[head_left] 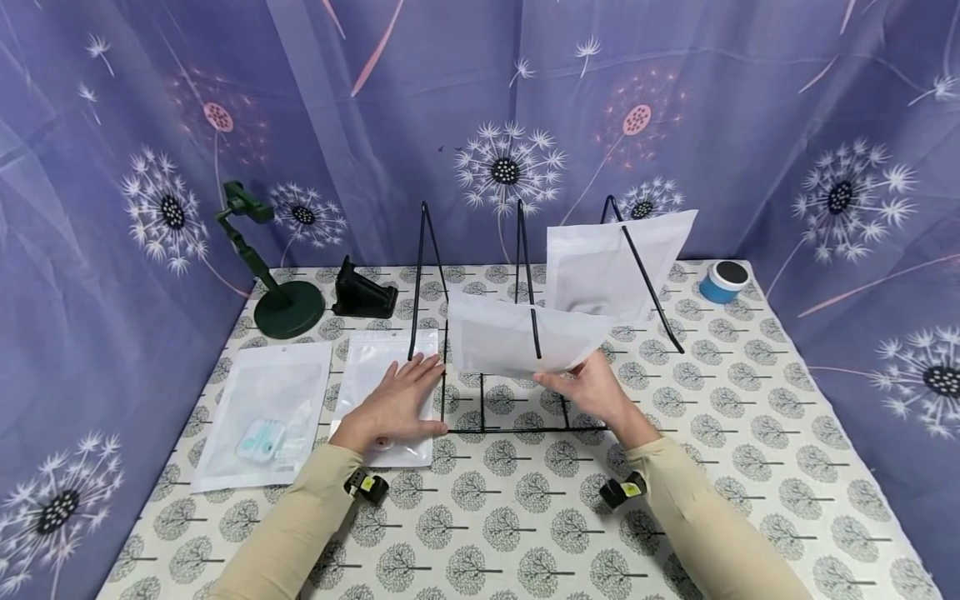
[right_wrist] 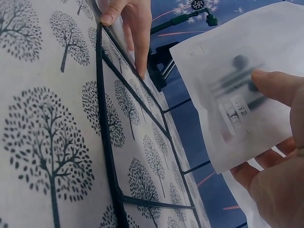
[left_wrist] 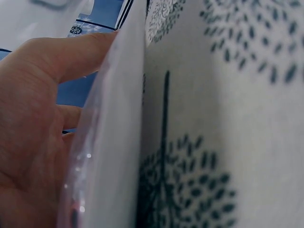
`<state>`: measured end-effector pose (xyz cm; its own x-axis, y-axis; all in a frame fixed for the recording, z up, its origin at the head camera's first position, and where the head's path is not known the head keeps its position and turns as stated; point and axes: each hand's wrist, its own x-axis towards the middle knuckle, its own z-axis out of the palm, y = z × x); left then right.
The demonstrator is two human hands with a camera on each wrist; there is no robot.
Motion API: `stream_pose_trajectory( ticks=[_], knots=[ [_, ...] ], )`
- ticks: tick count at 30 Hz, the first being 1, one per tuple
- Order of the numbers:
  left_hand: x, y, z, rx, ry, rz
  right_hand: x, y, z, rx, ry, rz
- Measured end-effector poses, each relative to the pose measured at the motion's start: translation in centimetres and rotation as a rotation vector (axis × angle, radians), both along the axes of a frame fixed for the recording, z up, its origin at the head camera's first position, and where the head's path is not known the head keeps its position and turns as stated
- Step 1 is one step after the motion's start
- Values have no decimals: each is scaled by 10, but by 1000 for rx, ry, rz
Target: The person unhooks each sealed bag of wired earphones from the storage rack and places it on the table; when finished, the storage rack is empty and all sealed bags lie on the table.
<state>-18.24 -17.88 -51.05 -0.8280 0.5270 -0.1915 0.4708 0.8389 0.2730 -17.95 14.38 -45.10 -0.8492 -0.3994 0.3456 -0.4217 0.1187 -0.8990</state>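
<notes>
My right hand pinches the lower right edge of a white zip pouch. Its thumb presses the face of the pouch, where a dark item and a small label show faintly through. The middle bar of a black wire rack crosses in front of this pouch. My left hand rests, fingers extended, on another white pouch lying at the rack's left side. Its thumb reaches the rack's front left corner. A third pouch stands upright behind the rack's right bar.
On the left lies a pouch with a pale blue item inside. Behind it are a dark green stand and a black holder. A blue-and-white jar sits at the back right. Purple curtains surround the tree-print cloth.
</notes>
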Motion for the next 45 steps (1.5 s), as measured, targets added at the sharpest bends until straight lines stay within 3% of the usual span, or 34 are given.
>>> stream_pose_trajectory(
  ticks=[13,21,31,40,45],
  knots=[
    [0,0,-1,6,19,-9,6,4,2,27,40,2],
    [1,0,-1,19,9,-12,11,4,1,0,6,35],
    [0,-1,-1,19,12,-9,16,5,2,41,-17,24],
    [0,-1,-1,20,9,-7,17,6,0,31,42,55],
    [-1,-1,-1,14,3,-7,13,8,-11,19,88,71]
  ],
)
